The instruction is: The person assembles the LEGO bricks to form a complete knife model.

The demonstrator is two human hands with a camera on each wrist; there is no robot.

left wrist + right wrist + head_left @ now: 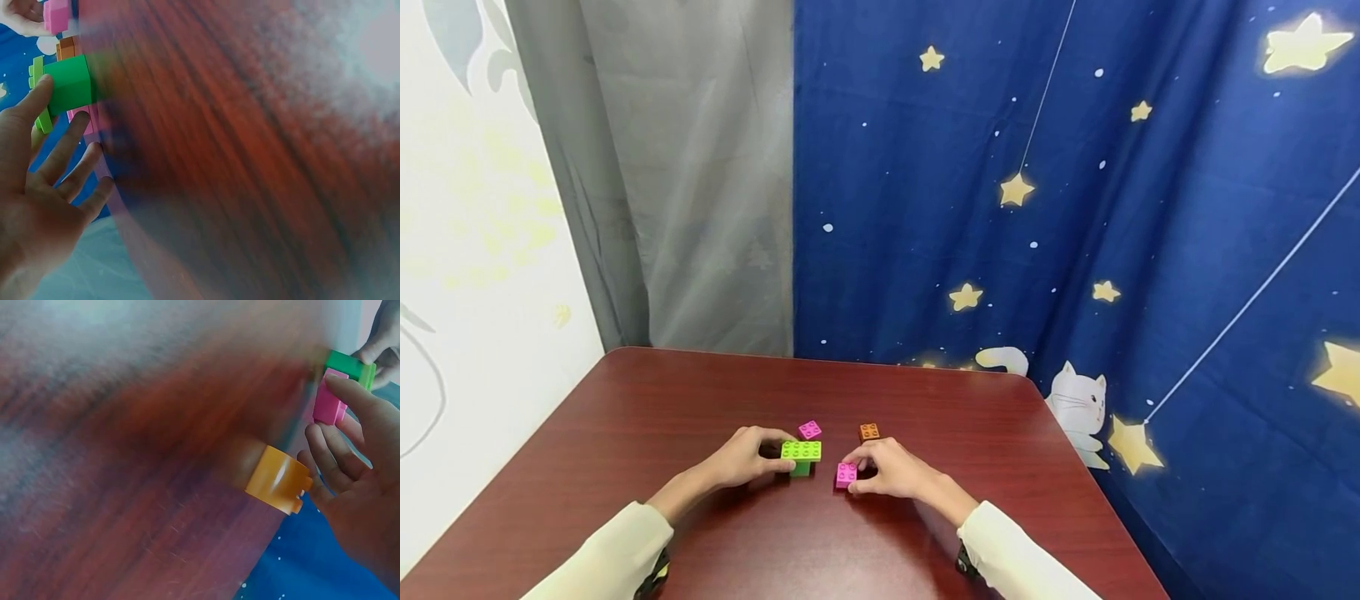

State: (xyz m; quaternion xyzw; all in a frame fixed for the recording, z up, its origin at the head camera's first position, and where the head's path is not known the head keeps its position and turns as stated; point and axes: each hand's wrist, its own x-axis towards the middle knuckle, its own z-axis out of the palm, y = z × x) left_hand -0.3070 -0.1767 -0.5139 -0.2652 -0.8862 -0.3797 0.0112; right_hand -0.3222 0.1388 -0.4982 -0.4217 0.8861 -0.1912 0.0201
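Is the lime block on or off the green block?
On: in the head view, the lime block lies atop the green block.

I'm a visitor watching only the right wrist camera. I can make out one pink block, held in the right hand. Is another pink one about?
Observer: Yes. In the head view, a second pink block lies on the table, just beyond the green blocks at the left hand.
Visitor: I see those greens only side-on. What's on top?
Observer: From the head view, the lime-green block on top, above the darker green block, shows two rows of four studs.
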